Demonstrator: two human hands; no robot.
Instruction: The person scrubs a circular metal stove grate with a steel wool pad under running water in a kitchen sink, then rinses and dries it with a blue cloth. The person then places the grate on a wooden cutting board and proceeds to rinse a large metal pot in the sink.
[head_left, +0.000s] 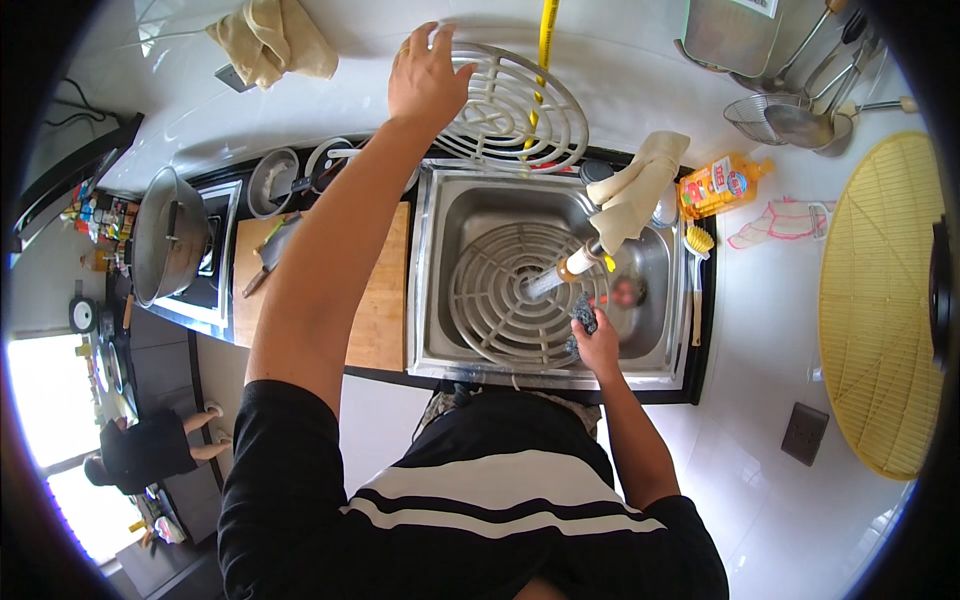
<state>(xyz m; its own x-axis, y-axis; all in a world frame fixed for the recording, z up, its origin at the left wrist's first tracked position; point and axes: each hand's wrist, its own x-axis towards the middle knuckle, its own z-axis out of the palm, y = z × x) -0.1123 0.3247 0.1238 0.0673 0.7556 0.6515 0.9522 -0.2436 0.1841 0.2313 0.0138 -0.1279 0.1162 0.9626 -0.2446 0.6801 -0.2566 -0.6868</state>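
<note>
My left hand (430, 75) is raised at the wall behind the sink, its thumb at the rim of a round metal steamer rack (512, 109) that leans there on edge. Whether its fingers grip the rack I cannot tell. My right hand (598, 346) holds a grey metal scouring pad (584, 322) over the right edge of a second round rack (487, 300), which lies in the stainless steel sink (465, 202). Water runs from the faucet (581, 261) onto this rack. A beige cloth (640, 187) hangs over the faucet. Something red, blurred, lies in the sink's right part.
Left of the sink, a knife (264, 266) lies on a wooden cutting board (382, 300). A large pot (169, 236) stands on the stove. At right are a dish soap bottle (720, 186) and a yellow-bristled brush (699, 240). Another person (150, 450) stands far left.
</note>
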